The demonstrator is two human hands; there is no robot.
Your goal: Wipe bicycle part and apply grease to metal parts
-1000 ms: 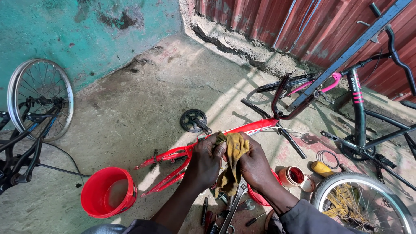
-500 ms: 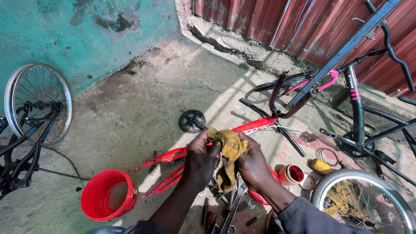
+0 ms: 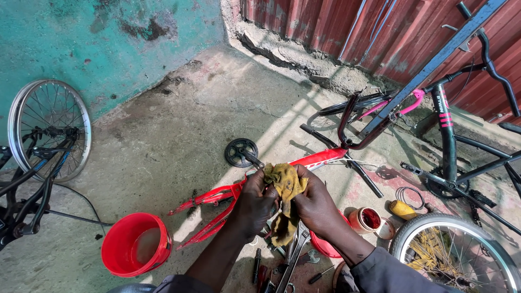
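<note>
Nearest: tools (image 3: pixel 282 266) scattered on concrete floor (image 3: pixel 163 141) under forearms, kinds hard to tell. Left hand (image 3: pixel 255 203) and right hand (image 3: pixel 315 203) both clamped on yellow rag (image 3: pixel 285 187), bunched between them, tail hanging down. Small red bowl (image 3: pixel 325 247) just below right wrist. Red bucket (image 3: pixel 135 244) at left, some water inside. Open red tin (image 3: pixel 366 218) at right. Red bike frame (image 3: pixel 320 160) lying flat behind hands, black crank (image 3: pixel 241 152) at its far side. Spoked wheel (image 3: pixel 49 127) against teal wall.
</note>
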